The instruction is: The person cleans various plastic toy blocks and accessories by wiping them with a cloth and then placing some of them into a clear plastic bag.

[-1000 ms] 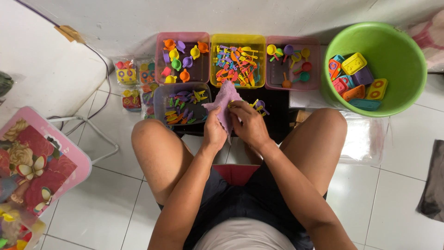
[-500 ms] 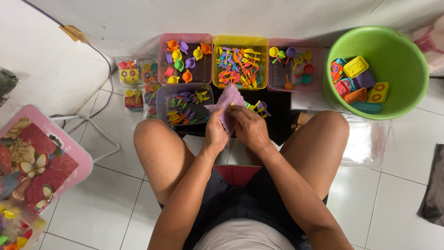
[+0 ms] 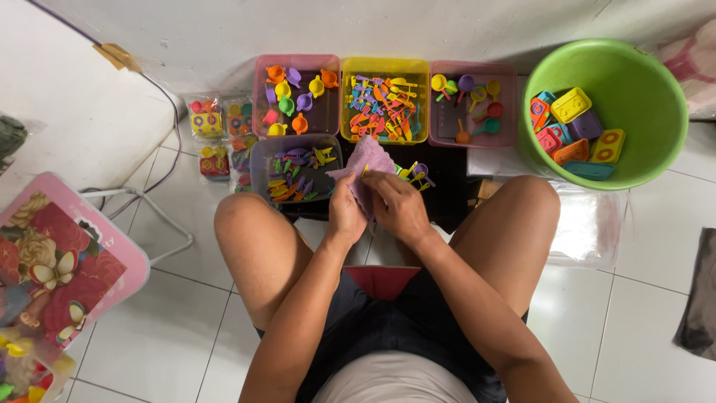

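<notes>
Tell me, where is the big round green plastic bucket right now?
The green plastic bucket sits at the upper right of the head view, against the wall, right of the pink plastic tray.

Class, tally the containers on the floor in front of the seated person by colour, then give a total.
Pink tubs: 2
Yellow tub: 1
Clear tub: 1
Green bucket: 1
Total: 5

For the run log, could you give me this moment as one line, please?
left hand: grips purple piece | right hand: grips same piece | below: clear tray of small toys | right: green bucket
</notes>
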